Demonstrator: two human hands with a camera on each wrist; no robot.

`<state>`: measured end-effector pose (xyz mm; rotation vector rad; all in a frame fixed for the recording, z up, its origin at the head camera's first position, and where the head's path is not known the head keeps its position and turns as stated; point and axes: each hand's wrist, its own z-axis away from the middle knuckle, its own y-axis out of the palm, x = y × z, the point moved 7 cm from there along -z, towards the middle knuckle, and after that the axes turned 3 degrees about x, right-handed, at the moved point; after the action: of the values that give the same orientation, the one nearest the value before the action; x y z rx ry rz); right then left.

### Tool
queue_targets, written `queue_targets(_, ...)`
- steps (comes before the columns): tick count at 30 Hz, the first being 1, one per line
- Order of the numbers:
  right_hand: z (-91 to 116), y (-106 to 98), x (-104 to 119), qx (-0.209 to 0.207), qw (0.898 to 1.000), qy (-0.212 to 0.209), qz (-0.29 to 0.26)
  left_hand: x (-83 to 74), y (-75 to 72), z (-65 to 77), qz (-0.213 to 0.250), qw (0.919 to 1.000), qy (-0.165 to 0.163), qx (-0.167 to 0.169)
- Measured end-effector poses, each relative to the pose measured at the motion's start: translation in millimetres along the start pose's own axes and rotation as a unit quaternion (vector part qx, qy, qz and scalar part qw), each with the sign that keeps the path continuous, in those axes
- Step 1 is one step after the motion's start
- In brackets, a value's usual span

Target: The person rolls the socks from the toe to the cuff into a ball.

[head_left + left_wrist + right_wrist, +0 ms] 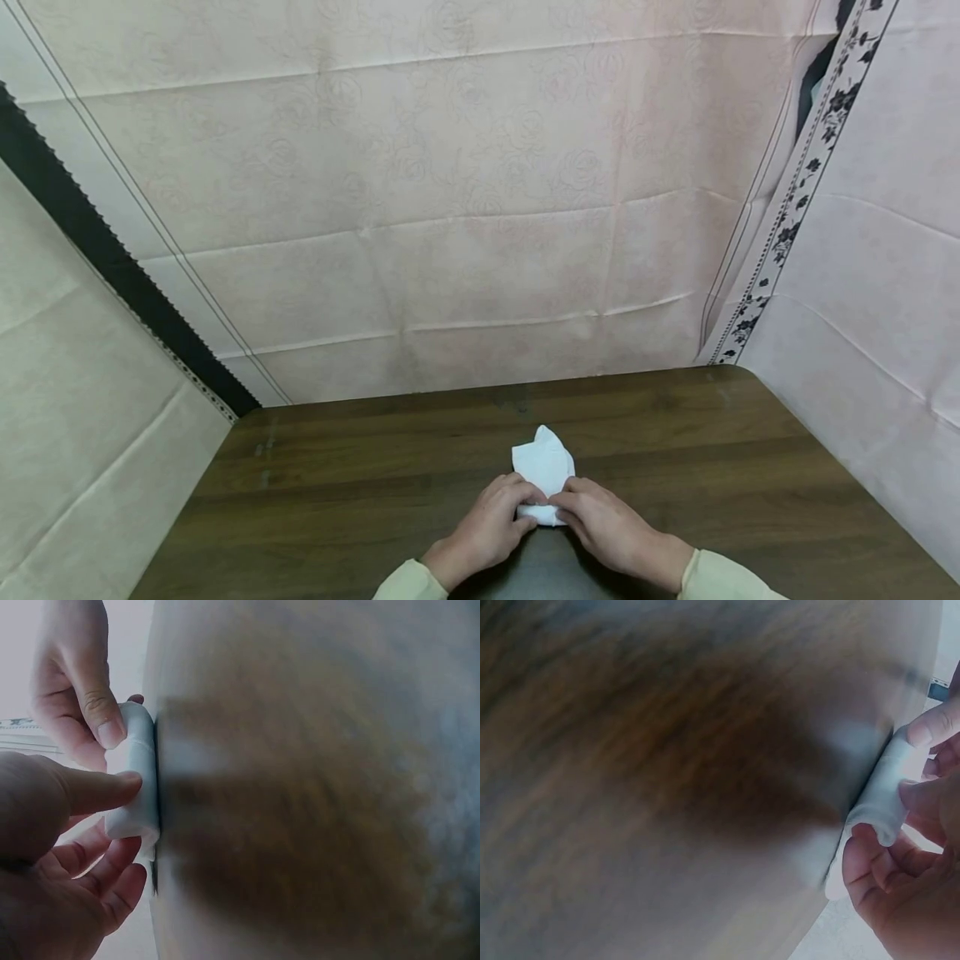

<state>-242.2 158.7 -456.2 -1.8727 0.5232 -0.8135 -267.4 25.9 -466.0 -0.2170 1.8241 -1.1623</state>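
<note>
A small white cloth (543, 462) lies on the table in front of me, its near end rolled up and its far end flat with a pointed tip. My left hand (489, 527) grips the left side of the roll, and my right hand (611, 527) grips the right side. In the left wrist view the left thumb presses along the rolled cloth (139, 761), with fingers curled beneath its end. The right wrist view shows the right thumb on the roll (881, 787) and a fingertip at its open end. Both hands sit close together.
The brown wood-grain table (360, 467) has a rounded far right corner. Pale patterned cloth sheets (465, 208) hang behind it and on both sides. A black strip (112, 258) runs down the left, a floral border (795, 200) down the right.
</note>
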Motion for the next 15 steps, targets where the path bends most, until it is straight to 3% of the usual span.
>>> queue_targets(9,0.2,0.0,-3.1,0.015,0.999,0.039,-0.025,1.1,-0.6,-1.2,-0.001,0.9999,-0.001,0.013)
queue_targets(15,0.4,-1.5,-2.6,-0.003,0.998,0.055,0.001,0.2,-1.6,-0.9,-0.009,0.9998,0.014,0.005)
